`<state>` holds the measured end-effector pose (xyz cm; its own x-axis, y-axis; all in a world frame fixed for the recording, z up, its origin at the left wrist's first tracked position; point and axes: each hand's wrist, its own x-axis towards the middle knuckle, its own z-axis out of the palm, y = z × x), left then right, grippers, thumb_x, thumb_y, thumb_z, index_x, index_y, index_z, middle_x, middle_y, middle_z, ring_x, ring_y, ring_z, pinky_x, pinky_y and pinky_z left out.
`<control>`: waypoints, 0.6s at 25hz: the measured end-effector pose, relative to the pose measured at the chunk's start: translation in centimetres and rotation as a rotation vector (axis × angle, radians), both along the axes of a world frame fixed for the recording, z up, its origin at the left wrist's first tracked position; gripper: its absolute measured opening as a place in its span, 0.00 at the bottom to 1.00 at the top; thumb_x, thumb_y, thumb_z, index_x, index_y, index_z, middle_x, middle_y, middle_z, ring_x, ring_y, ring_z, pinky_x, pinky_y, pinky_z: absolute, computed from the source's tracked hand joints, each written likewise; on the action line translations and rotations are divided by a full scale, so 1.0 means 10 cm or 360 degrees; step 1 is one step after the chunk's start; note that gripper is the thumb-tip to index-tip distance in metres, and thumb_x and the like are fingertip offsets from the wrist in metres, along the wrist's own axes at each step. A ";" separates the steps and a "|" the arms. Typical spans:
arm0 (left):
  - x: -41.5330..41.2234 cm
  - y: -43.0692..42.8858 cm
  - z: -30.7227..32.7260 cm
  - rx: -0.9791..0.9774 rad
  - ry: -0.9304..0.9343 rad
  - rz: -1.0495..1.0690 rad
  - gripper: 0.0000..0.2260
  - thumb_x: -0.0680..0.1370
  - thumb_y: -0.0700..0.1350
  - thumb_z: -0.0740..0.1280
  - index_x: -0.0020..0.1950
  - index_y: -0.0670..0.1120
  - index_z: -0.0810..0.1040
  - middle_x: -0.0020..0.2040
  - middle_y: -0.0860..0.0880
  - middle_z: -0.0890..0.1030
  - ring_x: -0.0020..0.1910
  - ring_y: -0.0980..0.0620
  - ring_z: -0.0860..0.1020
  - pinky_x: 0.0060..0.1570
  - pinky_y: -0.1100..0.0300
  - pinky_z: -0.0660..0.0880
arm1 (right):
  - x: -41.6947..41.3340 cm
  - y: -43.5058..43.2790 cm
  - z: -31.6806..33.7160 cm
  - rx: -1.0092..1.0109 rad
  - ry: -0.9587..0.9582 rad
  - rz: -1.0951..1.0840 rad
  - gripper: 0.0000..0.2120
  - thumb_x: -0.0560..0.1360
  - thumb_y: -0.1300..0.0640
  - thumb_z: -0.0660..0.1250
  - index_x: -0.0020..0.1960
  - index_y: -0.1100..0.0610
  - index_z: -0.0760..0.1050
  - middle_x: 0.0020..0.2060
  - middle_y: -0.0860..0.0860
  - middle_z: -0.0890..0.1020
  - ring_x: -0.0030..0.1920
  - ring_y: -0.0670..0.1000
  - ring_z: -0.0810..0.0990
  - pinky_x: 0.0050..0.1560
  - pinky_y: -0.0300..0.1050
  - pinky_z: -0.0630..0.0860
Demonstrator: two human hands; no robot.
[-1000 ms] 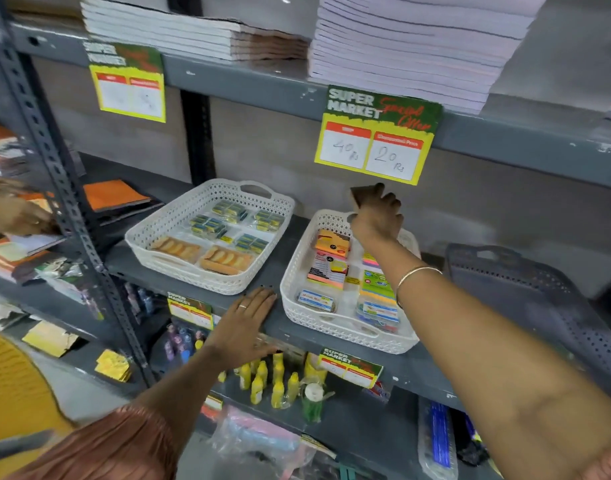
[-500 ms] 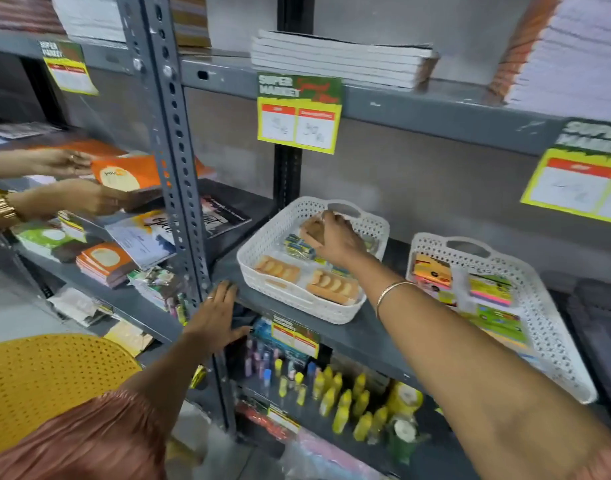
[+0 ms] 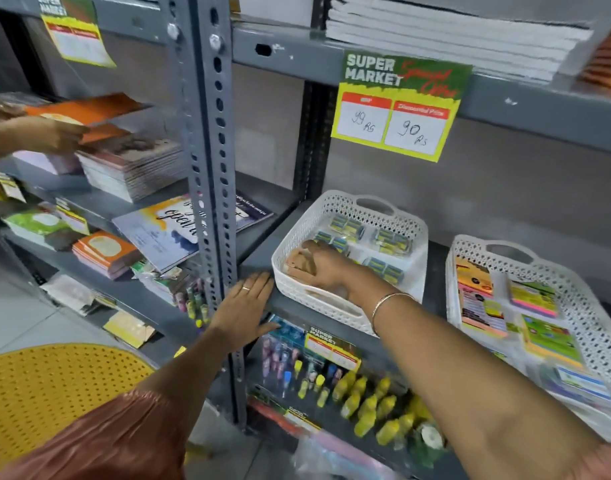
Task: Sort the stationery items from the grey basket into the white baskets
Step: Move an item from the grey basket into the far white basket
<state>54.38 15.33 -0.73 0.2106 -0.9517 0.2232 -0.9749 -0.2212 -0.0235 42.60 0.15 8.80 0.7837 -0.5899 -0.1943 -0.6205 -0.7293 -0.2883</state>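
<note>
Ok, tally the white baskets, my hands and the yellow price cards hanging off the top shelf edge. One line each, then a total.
white baskets: 2 (left, right)
hands: 2 (left hand flat on the shelf edge, right hand inside the left basket)
yellow price cards: 2 (far left, centre)
Total: 6

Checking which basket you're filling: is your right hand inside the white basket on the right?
No, the right hand is down in the left white basket, on a tan packet.
</note>
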 end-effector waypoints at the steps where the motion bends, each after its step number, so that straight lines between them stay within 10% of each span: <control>1: 0.01 -0.02 0.00 0.0007 0.0019 -0.0022 0.41 0.73 0.63 0.62 0.74 0.40 0.49 0.76 0.42 0.56 0.74 0.45 0.54 0.72 0.51 0.50 | 0.02 -0.02 -0.01 -0.0012 0.0035 0.0005 0.38 0.73 0.43 0.68 0.75 0.58 0.57 0.72 0.61 0.65 0.70 0.60 0.67 0.69 0.48 0.68; 15: 0.05 -0.17 -0.01 0.0031 0.0120 -0.0075 0.41 0.74 0.64 0.60 0.75 0.41 0.46 0.76 0.43 0.53 0.74 0.48 0.51 0.72 0.55 0.44 | 0.05 -0.05 -0.08 -0.0107 0.0085 0.0026 0.35 0.73 0.49 0.69 0.74 0.59 0.58 0.68 0.60 0.70 0.68 0.60 0.70 0.64 0.49 0.70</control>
<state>54.86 13.63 -0.83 0.1812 -0.9649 0.1900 -0.9834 -0.1755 0.0465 43.09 -0.33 8.04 0.7829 -0.5903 -0.1966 -0.6215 -0.7560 -0.2054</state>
